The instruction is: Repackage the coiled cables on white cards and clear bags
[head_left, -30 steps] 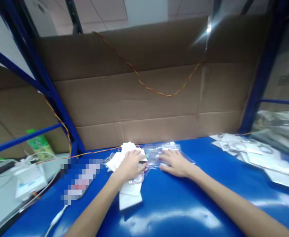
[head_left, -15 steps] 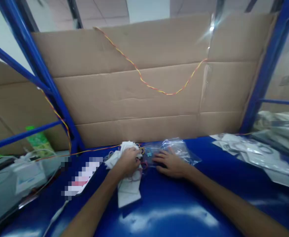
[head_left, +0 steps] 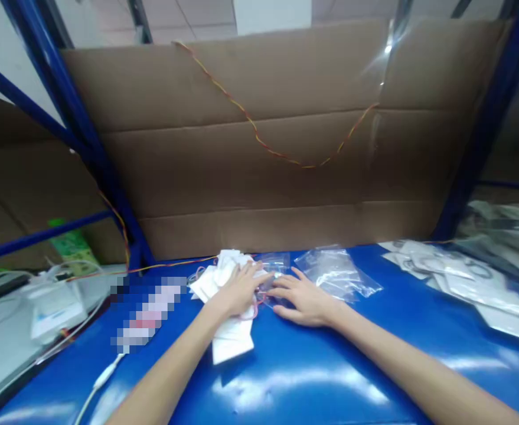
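My left hand (head_left: 240,290) lies over a loose pile of white cards (head_left: 232,349) with thin strings, its fingers stretched to the right. Pinkish-red string (head_left: 254,308) loops out beside it. Opposite, my right hand (head_left: 302,298) rests palm down with its fingers apart, tips pointing left. Between the two hands lies a small clear plastic bag (head_left: 279,261), partly covered by the fingers. What the fingertips touch there is too small to make out. Just behind my right hand is a heap of clear plastic bags (head_left: 336,273).
On the blue tabletop (head_left: 303,378), bagged white cards (head_left: 458,271) lie at the right. A blurred-out phone-like device (head_left: 153,313) with a white cable (head_left: 102,378) is at left. Cardboard (head_left: 250,177) stands behind, with blue posts (head_left: 95,141) and a red-yellow twisted wire (head_left: 286,156).
My left hand's fingers have stretched out to the right, towards my right hand. The heap of plastic bags now lies farther right, apart from the small bag. The cardboard looks darker.
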`<state>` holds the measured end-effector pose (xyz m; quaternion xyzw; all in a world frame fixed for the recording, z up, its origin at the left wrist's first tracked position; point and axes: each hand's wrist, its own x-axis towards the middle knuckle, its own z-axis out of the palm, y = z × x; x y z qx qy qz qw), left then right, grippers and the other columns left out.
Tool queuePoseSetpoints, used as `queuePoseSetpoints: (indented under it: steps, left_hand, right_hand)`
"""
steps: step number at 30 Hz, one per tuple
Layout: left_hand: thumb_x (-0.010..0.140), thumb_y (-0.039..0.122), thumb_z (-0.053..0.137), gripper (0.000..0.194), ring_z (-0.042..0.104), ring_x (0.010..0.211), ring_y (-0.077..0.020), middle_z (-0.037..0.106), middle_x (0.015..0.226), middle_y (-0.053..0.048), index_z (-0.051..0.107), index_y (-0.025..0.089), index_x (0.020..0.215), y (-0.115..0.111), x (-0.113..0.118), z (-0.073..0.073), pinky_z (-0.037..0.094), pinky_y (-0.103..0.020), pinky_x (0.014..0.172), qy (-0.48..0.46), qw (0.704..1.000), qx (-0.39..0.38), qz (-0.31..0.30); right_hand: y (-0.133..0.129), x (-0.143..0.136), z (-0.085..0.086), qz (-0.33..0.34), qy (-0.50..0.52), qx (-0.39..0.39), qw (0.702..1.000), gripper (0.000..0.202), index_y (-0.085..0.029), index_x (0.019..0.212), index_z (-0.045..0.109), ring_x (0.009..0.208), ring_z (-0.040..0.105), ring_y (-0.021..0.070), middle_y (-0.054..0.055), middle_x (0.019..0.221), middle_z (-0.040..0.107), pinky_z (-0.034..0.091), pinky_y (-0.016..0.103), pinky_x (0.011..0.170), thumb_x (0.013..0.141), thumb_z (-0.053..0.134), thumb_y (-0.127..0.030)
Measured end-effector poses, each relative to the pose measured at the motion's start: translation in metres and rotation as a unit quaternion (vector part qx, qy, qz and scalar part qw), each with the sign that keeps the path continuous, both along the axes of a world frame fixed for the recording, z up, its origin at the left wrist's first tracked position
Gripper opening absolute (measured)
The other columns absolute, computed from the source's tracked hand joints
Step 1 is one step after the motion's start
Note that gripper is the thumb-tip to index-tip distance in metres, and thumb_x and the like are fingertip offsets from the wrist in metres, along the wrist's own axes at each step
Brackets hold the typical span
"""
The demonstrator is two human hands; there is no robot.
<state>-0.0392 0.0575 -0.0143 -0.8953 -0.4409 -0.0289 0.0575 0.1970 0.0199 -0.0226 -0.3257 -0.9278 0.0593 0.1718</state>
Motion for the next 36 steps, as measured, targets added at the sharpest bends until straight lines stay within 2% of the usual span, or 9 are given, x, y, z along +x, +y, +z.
queuePoseSetpoints:
  steps: [7,10,15,18,23,28,32,34,36]
  left_hand:
    - [0.088,0.008,0.054,0.060,0.039,0.148,-0.0353,0.043,0.161,-0.012,0.056,0.028,0.144,0.001,0.003,0.002,0.028,-0.061,0.120,-0.012,1.000,0.005,-0.017]
    - [0.087,0.005,0.052,0.067,0.037,0.150,-0.0341,0.042,0.162,-0.011,0.048,0.026,0.150,0.001,0.003,0.000,0.027,-0.059,0.121,-0.019,1.000,0.003,-0.013]
    - [0.086,0.001,0.048,0.078,0.032,0.153,-0.0291,0.040,0.164,-0.007,0.034,0.029,0.158,0.005,0.006,-0.006,0.020,-0.057,0.124,-0.007,0.998,-0.026,-0.059]
    - [0.087,0.003,0.048,0.071,0.044,0.144,-0.0298,0.051,0.156,-0.009,0.043,0.027,0.153,0.007,0.007,-0.006,0.028,-0.052,0.122,-0.019,0.998,-0.026,-0.061]
    - [0.086,0.008,0.055,0.057,0.052,0.133,-0.0324,0.061,0.141,-0.012,0.058,0.023,0.141,0.007,0.002,-0.001,0.037,-0.048,0.115,-0.033,0.998,0.017,-0.049]
    - [0.087,0.009,0.052,0.038,0.054,0.129,-0.0320,0.065,0.132,-0.013,0.072,0.021,0.117,0.008,-0.010,0.009,0.031,-0.054,0.118,-0.033,0.999,0.025,-0.025]
    - [0.090,0.013,0.051,0.030,0.055,0.126,-0.0301,0.068,0.125,-0.012,0.075,0.020,0.106,0.009,-0.014,0.015,0.028,-0.055,0.119,-0.046,0.998,0.032,-0.017]
    - [0.092,0.016,0.052,0.027,0.057,0.123,-0.0288,0.069,0.122,-0.011,0.076,0.019,0.105,0.007,-0.014,0.017,0.028,-0.053,0.119,-0.053,0.998,0.035,-0.019]
    - [0.092,0.023,0.056,0.023,0.059,0.121,-0.0290,0.070,0.119,-0.011,0.076,0.019,0.103,0.004,-0.012,0.019,0.028,-0.053,0.119,-0.061,0.997,0.037,-0.018]
  right_hand:
    - [0.000,0.006,0.006,-0.041,0.006,0.027,0.999,0.033,-0.022,0.108,0.072,0.112,0.067,0.0271,0.009,0.114,0.076,0.021,0.060,0.120,0.103,0.048,-0.045]
    - [0.003,0.007,0.005,-0.066,-0.003,0.049,0.997,0.032,-0.021,0.106,0.072,0.104,0.069,0.0265,0.010,0.105,0.077,0.023,0.057,0.120,0.102,0.050,-0.045]
    - [0.008,0.010,0.002,-0.134,-0.016,0.123,0.983,0.033,-0.018,0.108,0.073,0.099,0.067,0.0286,0.012,0.099,0.076,0.027,0.057,0.114,0.102,0.051,-0.042]
    - [0.006,0.007,0.000,-0.095,-0.019,0.128,0.987,0.030,-0.019,0.103,0.073,0.103,0.064,0.0279,0.013,0.106,0.073,0.038,0.049,0.105,0.100,0.053,-0.041]
    - [0.000,-0.002,-0.002,0.018,-0.010,0.061,0.998,0.034,-0.023,0.126,0.067,0.120,0.061,0.0258,0.009,0.133,0.068,0.041,0.042,0.104,0.101,0.053,-0.040]
    - [0.003,0.002,0.003,-0.017,-0.024,0.062,0.998,0.039,-0.024,0.131,0.067,0.109,0.063,0.0260,0.010,0.117,0.072,0.040,0.044,0.103,0.104,0.046,-0.043]
    - [0.004,0.005,0.004,-0.051,-0.039,0.096,0.993,0.037,-0.020,0.112,0.075,0.105,0.061,0.0280,0.012,0.107,0.070,0.041,0.047,0.103,0.103,0.049,-0.046]
    - [0.003,0.003,0.002,-0.044,-0.024,0.099,0.994,0.034,-0.018,0.110,0.073,0.111,0.060,0.0285,0.013,0.115,0.069,0.041,0.046,0.106,0.101,0.052,-0.044]
    - [0.001,0.001,-0.001,-0.015,-0.004,0.088,0.996,0.036,-0.018,0.121,0.069,0.120,0.058,0.0282,0.014,0.129,0.066,0.041,0.044,0.109,0.101,0.054,-0.043]
